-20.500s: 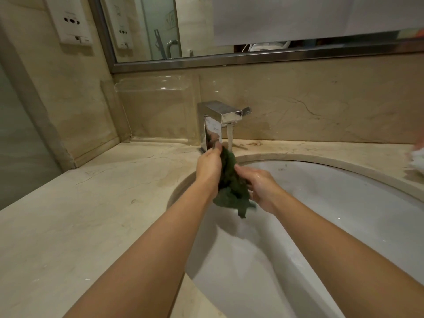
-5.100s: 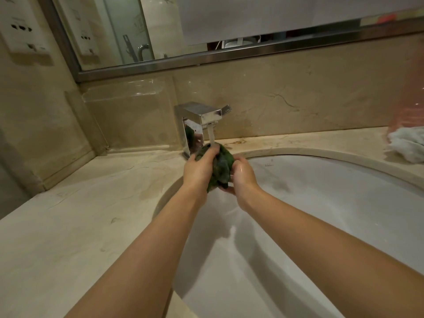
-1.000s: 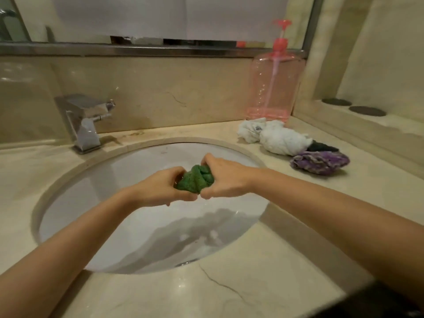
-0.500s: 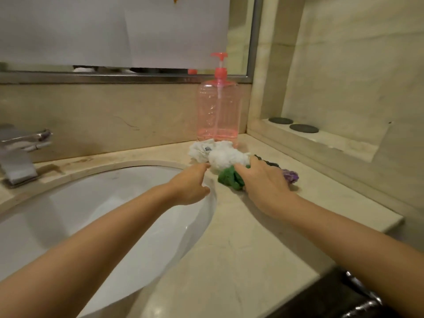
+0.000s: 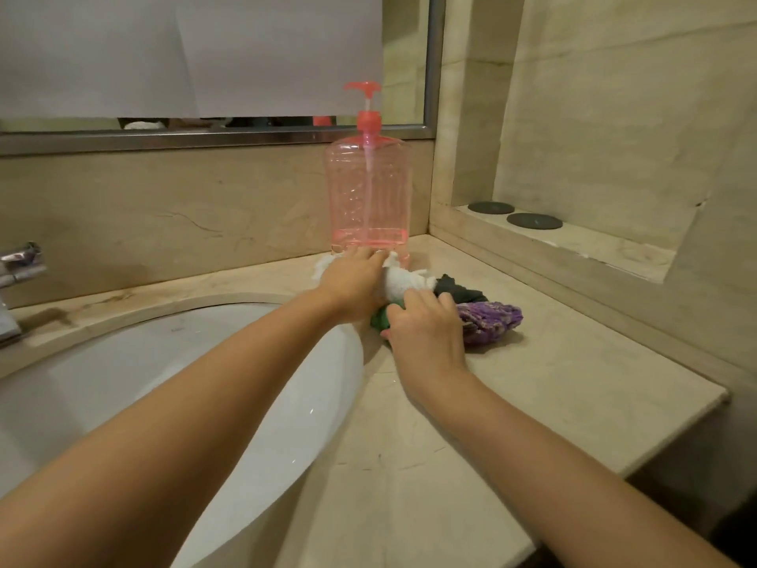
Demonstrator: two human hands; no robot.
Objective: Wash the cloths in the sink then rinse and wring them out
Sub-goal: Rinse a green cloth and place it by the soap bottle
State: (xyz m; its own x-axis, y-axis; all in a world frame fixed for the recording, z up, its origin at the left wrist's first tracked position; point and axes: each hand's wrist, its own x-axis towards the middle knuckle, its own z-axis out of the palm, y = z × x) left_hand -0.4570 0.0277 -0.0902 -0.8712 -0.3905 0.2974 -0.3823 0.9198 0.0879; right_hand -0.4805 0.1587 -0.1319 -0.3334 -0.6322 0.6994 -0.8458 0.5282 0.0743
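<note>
On the counter right of the sink (image 5: 123,387) lies a pile of cloths. My left hand (image 5: 352,280) reaches over the white cloth (image 5: 403,282), its fingers curled down onto it in front of the soap bottle. My right hand (image 5: 426,325) grips the balled green cloth (image 5: 379,319) and holds it against the counter beside the pile; only the cloth's left edge shows. A dark cloth (image 5: 458,289) and a purple cloth (image 5: 489,321) lie just right of my right hand.
A pink pump soap bottle (image 5: 368,190) stands against the back wall right behind the cloths. The chrome faucet (image 5: 16,280) is at the far left edge. A raised ledge with two dark discs (image 5: 532,220) runs along the right wall. The counter's front edge is near.
Both hands went from wringing the green cloth over the sink to the cloth pile at the right. My right hand has brought the green cloth down to the counter and my left hand has reached onto the white cloth.
</note>
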